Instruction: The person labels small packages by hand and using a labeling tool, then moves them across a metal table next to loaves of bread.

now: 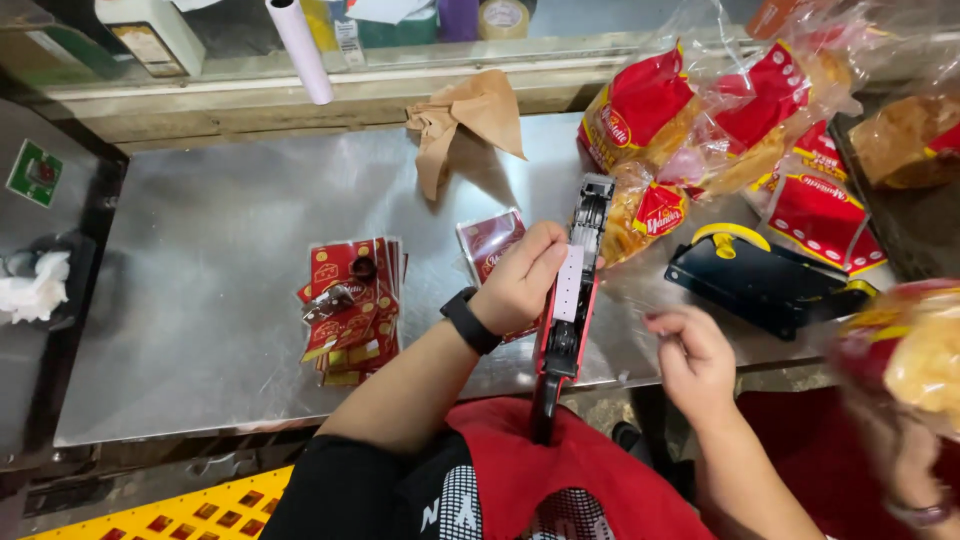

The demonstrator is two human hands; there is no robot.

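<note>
Bread bag [905, 350] blurred at right edge; right hand [695, 360] fingertips perhaps curled, hidden

Stack of red-and-yellow printed labels [350, 310], fanned flat, centre of the worktop [200, 250]. Second small red label sheaf [488, 240] at 3 o'clock from it. Clear bread bags with red-and-yellow panels [720, 130], heaped at 2 o'clock. White strip of blank labels [568, 283] on the red labelling gun [565, 320]. Small green square sign [34, 172] at 9 o'clock.
</note>
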